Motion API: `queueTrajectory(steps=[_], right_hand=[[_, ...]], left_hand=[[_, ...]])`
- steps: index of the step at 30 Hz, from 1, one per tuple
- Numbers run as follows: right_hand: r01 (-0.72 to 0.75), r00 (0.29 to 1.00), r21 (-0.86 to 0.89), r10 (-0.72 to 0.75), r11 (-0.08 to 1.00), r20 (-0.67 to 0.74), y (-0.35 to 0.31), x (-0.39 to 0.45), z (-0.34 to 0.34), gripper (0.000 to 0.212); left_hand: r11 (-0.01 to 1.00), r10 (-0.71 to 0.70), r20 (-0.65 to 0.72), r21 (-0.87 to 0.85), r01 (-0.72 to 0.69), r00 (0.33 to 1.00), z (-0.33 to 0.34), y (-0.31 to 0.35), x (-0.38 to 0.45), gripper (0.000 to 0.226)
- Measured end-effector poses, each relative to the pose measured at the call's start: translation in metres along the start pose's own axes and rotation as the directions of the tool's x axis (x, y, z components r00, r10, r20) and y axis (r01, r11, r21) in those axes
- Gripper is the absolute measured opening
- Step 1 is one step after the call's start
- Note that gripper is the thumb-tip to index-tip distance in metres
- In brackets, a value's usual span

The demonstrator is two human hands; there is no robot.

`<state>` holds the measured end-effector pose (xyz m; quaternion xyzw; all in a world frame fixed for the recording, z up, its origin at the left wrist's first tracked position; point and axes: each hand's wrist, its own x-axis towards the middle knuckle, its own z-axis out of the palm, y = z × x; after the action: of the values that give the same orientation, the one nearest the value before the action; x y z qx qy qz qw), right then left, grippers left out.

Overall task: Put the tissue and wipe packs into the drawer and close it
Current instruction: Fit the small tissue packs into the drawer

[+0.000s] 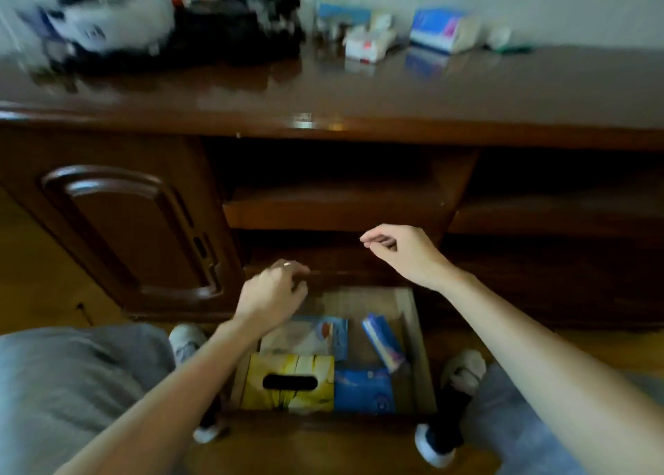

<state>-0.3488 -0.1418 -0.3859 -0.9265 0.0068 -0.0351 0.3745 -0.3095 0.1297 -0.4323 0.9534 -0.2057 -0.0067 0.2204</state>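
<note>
Four packs sit in the open drawer (416,348) below me. Near left is a yellow tissue box (287,383) w/ a dark oval slot on top. Far left, touching it, a clear-and-blue pack (312,336). Near right a blue pack (364,390), and a blue roll-shaped pack (382,341) lies tilted by the right wall. Printing on all of them is too blurred to read, so no brand or label I can make out.

My left hand (273,296) hangs over the far left of the drawer, fingers curled loosely, grip holding nothing; a ring shows on one finger. My right hand (399,251) is higher and farther right, in front of the shelf opening, fingers bent loosely w/ thumb near fingertips, nothing between them.

On the worktop (359,90) far away: a blue-and-white tissue pack (440,30) at the right, a smaller white pack w/ red marks (370,39) left of it, and a pale blue pack (341,14) behind that. Text on these is also unreadable. Far left there's a black-and-white plush (115,21) beside a black heap (237,32), both blurred.

Cabinet door (122,230) w/ arched panel is left of the drawer. My knees in grey fabric and my shoes frame the drawer on both sides.
</note>
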Motion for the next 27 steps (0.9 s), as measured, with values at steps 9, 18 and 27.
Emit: queueTrajectory(steps=[9,18,27], right_hand=[[0.086,0.848,-0.447,-0.301,0.89,-0.436,-0.097,0.07,-0.139,0.025],[0.038,0.92,-0.641,-0.277,0.767,-0.277,-0.087,0.151,-0.169,0.023],[-0.104,0.915,-0.464,-0.098,0.879,-0.391,-0.048,0.304,-0.203,0.024]], left_hand=[[0.947,0.312,-0.526,0.105,-0.304,0.791,-0.185,0.089,0.111,0.017],[0.966,0.26,-0.332,0.092,-0.243,0.907,-0.186,0.107,0.258,0.036],[0.886,0.434,-0.101,0.228,-0.403,0.895,-0.144,0.14,0.404,0.069]])
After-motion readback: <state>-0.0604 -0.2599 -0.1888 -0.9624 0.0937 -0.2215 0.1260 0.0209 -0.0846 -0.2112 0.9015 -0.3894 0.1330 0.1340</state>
